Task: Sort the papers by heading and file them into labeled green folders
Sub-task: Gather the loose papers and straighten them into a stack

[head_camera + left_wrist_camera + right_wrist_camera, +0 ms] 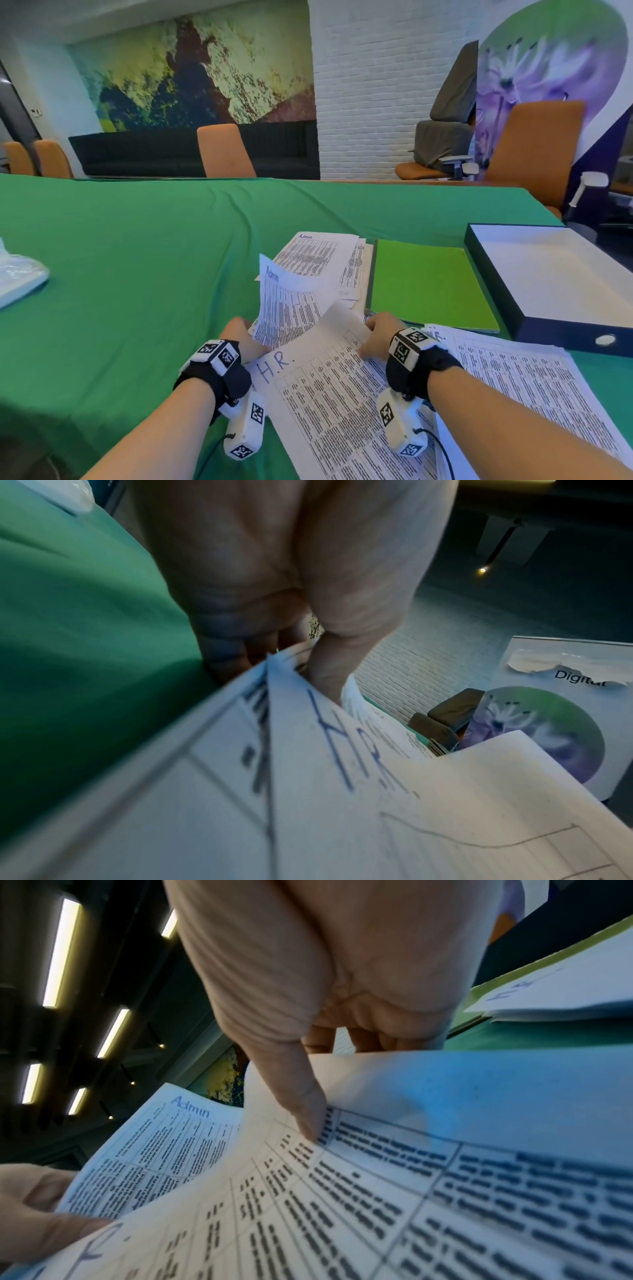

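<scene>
Sorting stage, not yet filing, as I judge it. Left hand (245,337) pinches the near-left corner of a held stack, thumb on top by the handwritten "H.R." heading; the H.R. sheet (329,383) lies uppermost and an Admin sheet (287,305) behind it curls upright. Right hand (378,334) pinches the far-right edge of the H.R. sheet, thumb pressed onto the print, other fingers curled under; the sheet appears to be peeling off the stack. Sorted piles on the green-clothed worktop (137,246): an Admin pile (318,253) lying flat, far of the hands, and an H.R. pile (520,373) near right, under the right forearm. Green folder (428,281) lies closed between the Admin pile and an open white-lined box (548,270) at far right; more folder edges seem to show beneath it, count not clear. No label readable on the folder. Judgement: part of the sorting is done, two headings have piles, several sheets remain in hand, nothing visibly filed. The H.R. sheet probably belongs on the near-right pile. Left: finish sorting, open folders, insert piles.
</scene>
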A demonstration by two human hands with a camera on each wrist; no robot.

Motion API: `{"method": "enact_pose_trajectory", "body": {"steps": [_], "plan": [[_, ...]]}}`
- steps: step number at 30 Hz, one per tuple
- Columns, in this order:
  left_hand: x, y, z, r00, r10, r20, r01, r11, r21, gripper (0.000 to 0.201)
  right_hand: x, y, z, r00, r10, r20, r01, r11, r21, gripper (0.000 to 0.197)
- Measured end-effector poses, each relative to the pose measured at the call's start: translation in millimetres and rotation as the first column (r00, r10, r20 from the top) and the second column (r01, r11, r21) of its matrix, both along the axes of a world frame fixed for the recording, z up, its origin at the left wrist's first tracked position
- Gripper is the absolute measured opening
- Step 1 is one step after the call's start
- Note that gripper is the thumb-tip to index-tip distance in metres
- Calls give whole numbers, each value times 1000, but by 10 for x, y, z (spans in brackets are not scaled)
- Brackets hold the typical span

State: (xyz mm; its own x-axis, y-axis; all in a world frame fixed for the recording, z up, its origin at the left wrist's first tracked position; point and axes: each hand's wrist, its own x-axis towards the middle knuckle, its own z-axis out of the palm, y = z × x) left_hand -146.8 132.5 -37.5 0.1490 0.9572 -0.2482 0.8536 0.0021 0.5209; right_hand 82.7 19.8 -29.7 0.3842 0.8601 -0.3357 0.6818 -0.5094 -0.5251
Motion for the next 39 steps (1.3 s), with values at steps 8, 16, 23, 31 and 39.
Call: {"method": "enact_pose_trajectory", "body": {"steps": [8, 16, 23, 31, 39], "plan": [[-311, -79, 27, 992, 112, 62, -115, 993, 40, 58, -17, -110, -48, 999, -30, -36, 31, 998, 45, 12], [-456, -244, 94, 998, -6, 57, 8, 1000, -27, 48, -76, -344, -102, 999, -7, -41, 15, 982, 189, 14], [-392, -412, 119, 989, -103, 110, 108, 993, -39, 63, -56, -470, -134, 965, -196, -172, 245, 908, 340, 20], [-305, -527, 143, 962, -117, 246, 142, 986, -84, 102, -51, -417, 61, 911, -249, -330, 380, 818, 431, 23], [-110, -154, 313, 975, -135, 177, 116, 986, 116, 50, 82, -101, -12, 998, -37, 42, 27, 974, 226, 41]]}}
